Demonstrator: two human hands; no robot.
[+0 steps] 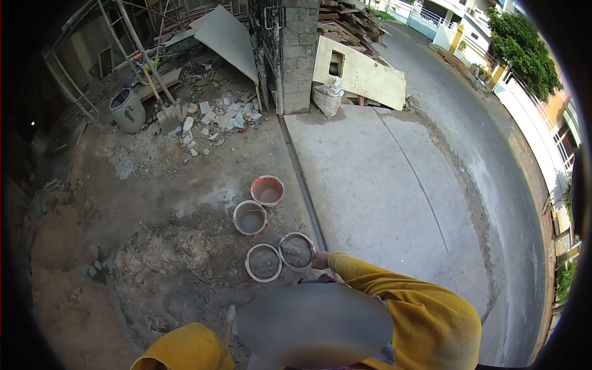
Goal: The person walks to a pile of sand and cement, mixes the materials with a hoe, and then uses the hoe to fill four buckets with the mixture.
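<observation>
Buckets (247,265), nearest two: grey mix (296,251) | right hand (320,259): at rim (312,245), can't tell grip | left hand: hidden

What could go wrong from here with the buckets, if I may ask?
The right hand is at the rim of a bucket of grey mix, close beside another bucket, so a sideways pull might knock them together and spill some. The dark groove running nearby could catch a foot. The rough ground may also make footing unsteady.
</observation>
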